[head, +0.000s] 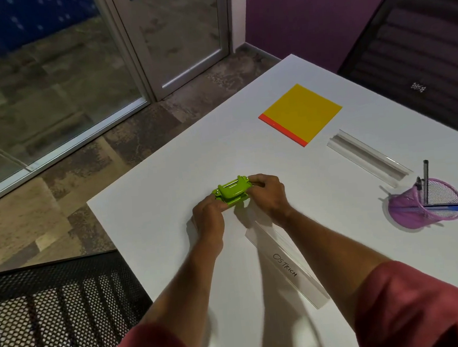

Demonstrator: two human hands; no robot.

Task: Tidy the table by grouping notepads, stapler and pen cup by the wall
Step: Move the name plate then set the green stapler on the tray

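Both hands on it now: left hand (208, 216) and right hand (267, 193) pinching the green stapler (231, 191) mid-table (147, 196); best lift it level toward the far edge by the notepad (301, 113)

Green stapler (232, 191) mid-table; yellow notepad (301, 113), pink pen cup (423, 204) apart.

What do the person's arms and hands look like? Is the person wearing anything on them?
Both arms are bare from the elbows down, with short dusty-red sleeves: one on the left sleeve side and one on the right sleeve side. The left hand and right hand wear no gloves, and no rings or watch show.
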